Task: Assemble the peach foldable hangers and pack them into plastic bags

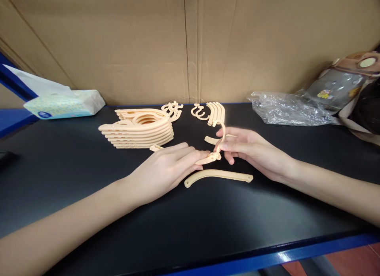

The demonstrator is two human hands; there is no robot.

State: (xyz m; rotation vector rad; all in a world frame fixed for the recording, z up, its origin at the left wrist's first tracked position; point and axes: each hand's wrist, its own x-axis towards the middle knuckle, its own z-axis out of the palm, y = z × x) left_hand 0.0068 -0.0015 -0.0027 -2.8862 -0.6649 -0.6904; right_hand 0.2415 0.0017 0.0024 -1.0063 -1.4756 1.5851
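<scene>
My left hand (175, 163) is closed over a cream plastic hanger arm (206, 160), whose far end sticks out at the left past my knuckles. Between thumb and fingers, my right hand (243, 147) pinches a cream hanger hook (223, 133). The hook's base meets the end of the hanger arm; whether the two are joined I cannot tell. Just in front of my hands a loose curved hanger arm (218, 175) lies on the table. Behind my right fingers another cream piece (211, 140) is partly hidden.
A stack of cream hanger pieces (139, 133) stands at the back left. Loose hooks (199, 111) and several hanger arms (216, 111) lie behind my hands. A tissue pack (65, 105) is far left; a crumpled clear bag (287, 107) and a bottle (335, 86) are at right.
</scene>
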